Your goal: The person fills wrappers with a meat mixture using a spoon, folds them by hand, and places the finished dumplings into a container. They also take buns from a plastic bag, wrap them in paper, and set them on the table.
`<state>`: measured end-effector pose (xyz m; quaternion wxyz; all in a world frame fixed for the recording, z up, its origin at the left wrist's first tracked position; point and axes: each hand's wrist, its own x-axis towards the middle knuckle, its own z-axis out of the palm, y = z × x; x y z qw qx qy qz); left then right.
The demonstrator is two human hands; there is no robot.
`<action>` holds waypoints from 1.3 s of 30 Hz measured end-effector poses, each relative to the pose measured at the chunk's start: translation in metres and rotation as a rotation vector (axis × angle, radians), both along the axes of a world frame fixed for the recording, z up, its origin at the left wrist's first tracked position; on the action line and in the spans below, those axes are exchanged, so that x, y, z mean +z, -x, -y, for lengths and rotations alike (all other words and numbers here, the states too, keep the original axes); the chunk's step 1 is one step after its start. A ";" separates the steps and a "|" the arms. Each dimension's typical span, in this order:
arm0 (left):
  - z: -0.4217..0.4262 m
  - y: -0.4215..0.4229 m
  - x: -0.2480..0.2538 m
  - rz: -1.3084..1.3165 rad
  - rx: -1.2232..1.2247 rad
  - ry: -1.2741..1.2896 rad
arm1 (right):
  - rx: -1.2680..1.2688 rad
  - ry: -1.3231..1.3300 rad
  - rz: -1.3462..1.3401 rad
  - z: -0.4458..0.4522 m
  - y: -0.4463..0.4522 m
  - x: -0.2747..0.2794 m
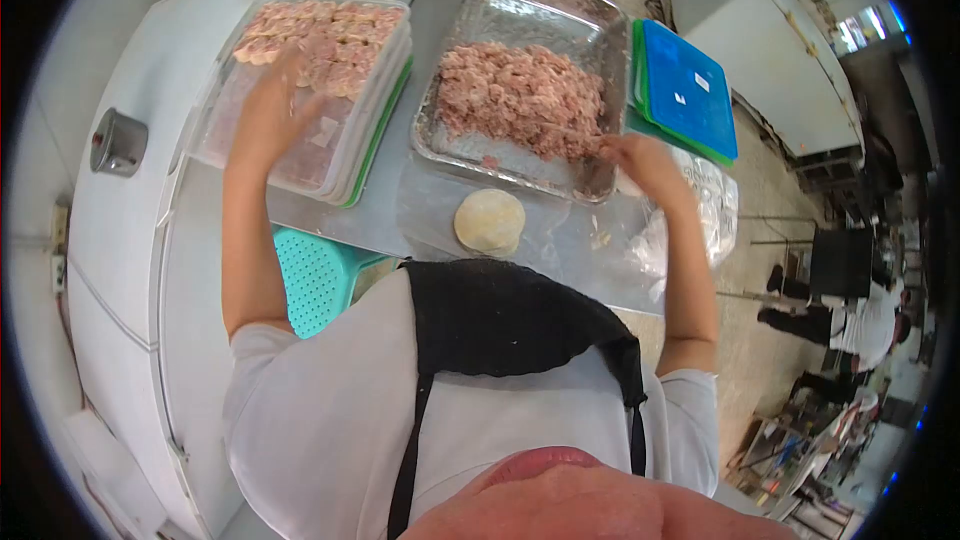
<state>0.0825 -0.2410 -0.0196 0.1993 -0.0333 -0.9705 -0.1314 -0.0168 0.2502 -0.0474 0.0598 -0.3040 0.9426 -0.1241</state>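
Note:
My left hand (272, 112) is over a clear plastic container (325, 165), its fingers spread and slightly blurred. Rows of pinkish meat portions (345, 35) lie in the far part of that container. My right hand (642, 162) is at the near right corner of a metal tray (510, 172). Its fingers are bent together at the edge of a heap of ground meat (525, 95); the fingertips are partly hidden. Between my hands, close to my apron, a round pale ball of dough (489, 222) rests on the table.
Blue and green lids (690, 85) are stacked right of the tray. Clear plastic bags (715, 210) lie by my right forearm. A teal stool (312, 280) stands below the table's left side. A metal cup (118, 142) is at far left. Other people (865, 325) are at far right.

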 end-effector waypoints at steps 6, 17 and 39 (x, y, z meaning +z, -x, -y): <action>-0.130 -0.027 -0.022 0.303 -0.597 -0.584 | -0.104 -0.305 -0.289 0.009 0.021 -0.003; -0.190 -0.039 -0.107 0.288 -0.793 -0.381 | 0.120 -0.481 -0.166 0.030 -0.032 0.010; -0.149 0.001 -0.074 0.284 -0.212 -2.029 | 0.028 -0.393 -0.129 0.034 -0.022 -0.006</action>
